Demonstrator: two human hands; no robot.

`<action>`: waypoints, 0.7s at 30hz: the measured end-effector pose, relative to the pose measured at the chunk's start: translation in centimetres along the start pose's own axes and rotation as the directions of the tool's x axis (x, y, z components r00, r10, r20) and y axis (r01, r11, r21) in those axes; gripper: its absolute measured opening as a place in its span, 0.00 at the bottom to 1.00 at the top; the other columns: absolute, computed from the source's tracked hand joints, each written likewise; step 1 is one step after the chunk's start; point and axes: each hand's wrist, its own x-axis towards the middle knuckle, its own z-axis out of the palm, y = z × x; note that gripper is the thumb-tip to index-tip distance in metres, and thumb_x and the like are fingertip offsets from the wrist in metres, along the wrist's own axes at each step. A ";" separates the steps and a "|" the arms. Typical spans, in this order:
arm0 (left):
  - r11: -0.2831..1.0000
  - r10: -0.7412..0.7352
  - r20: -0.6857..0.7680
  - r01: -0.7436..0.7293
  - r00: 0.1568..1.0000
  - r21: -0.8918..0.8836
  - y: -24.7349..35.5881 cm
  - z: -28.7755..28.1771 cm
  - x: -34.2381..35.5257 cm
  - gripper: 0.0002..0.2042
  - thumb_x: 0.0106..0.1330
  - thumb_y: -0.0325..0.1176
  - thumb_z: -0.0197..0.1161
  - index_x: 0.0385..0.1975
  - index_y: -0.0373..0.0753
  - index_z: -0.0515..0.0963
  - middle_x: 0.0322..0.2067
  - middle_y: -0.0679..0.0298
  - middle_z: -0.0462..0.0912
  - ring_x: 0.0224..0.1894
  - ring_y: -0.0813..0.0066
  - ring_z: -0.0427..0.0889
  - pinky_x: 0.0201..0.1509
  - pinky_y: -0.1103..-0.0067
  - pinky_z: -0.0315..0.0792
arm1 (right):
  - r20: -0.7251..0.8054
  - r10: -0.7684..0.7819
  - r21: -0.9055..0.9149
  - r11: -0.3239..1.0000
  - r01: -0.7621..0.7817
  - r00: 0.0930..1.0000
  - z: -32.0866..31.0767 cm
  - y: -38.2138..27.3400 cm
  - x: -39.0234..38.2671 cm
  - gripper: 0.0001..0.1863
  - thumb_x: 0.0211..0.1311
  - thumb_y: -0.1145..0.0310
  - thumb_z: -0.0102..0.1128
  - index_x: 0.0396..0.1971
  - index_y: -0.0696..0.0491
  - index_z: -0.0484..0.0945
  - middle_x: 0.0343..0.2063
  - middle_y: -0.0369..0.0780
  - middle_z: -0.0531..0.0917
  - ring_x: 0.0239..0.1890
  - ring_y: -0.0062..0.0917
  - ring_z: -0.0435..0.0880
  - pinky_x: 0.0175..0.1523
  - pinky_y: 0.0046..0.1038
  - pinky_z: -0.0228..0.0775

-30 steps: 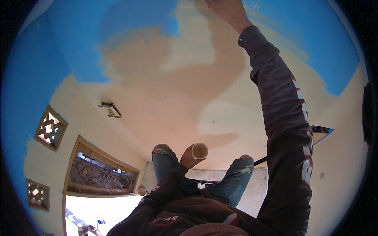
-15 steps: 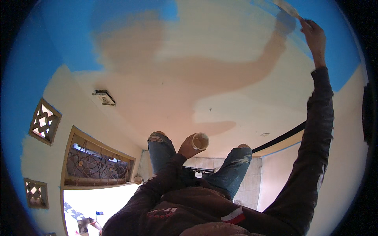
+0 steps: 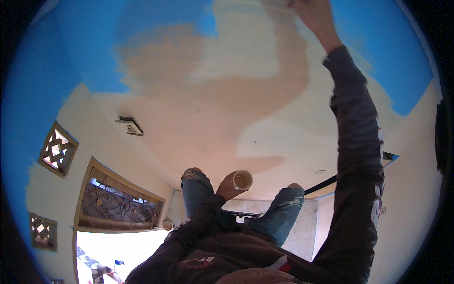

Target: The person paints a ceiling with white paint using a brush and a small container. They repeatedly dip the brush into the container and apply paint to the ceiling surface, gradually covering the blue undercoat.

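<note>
Head-worn fisheye, looking down, near painted wall (image 3: 288, 132)

The white round plastic cup (image 3: 242, 180) looks smooth; the broad cream-and-blue painted wall (image 3: 279, 111) looks matt, streaky; the faded blue denim jeans (image 3: 283, 213) look rough, frayed; the dark long-sleeved cloth top (image 3: 231, 251) is matt.

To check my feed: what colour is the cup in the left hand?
The cup looks off-white, best seen in the head view.
</note>
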 end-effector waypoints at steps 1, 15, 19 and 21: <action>0.999 0.033 0.013 -0.033 0.999 0.007 0.9 0.9 1.0 0.44 0.51 0.51 0.82 0.66 0.38 0.68 0.60 0.52 0.77 0.64 0.53 0.75 0.67 0.62 0.72 | 0.019 -0.022 -0.027 0.999 0.022 1.000 -0.2 0.1 0.8 0.17 0.64 0.60 0.67 0.31 0.62 0.87 0.24 0.52 0.86 0.27 0.41 0.86 0.36 0.39 0.76; 0.999 0.044 -0.016 -0.044 0.999 0.032 1.8 0.6 0.9 0.45 0.51 0.50 0.83 0.66 0.37 0.67 0.60 0.52 0.77 0.64 0.54 0.76 0.67 0.63 0.72 | 0.015 0.019 -0.190 0.982 -0.015 1.000 0.2 2.1 2.6 0.17 0.61 0.60 0.66 0.30 0.62 0.87 0.29 0.55 0.86 0.34 0.49 0.87 0.42 0.42 0.78; 0.999 -0.010 -0.008 0.010 1.000 0.041 2.0 -0.5 0.2 0.45 0.51 0.50 0.83 0.66 0.37 0.67 0.61 0.52 0.77 0.64 0.54 0.76 0.68 0.63 0.72 | 0.029 0.173 -0.207 0.965 -0.163 0.985 -4.7 5.3 0.6 0.17 0.63 0.59 0.67 0.29 0.61 0.87 0.23 0.49 0.87 0.25 0.34 0.87 0.35 0.36 0.78; 0.999 -0.017 0.000 0.017 1.000 0.026 1.3 -0.1 0.0 0.45 0.51 0.50 0.82 0.66 0.37 0.67 0.61 0.52 0.77 0.64 0.54 0.75 0.68 0.63 0.72 | 0.019 0.223 -0.265 0.941 -0.210 0.975 -8.2 7.3 -0.7 0.18 0.64 0.59 0.67 0.32 0.62 0.88 0.25 0.51 0.87 0.25 0.32 0.87 0.33 0.34 0.78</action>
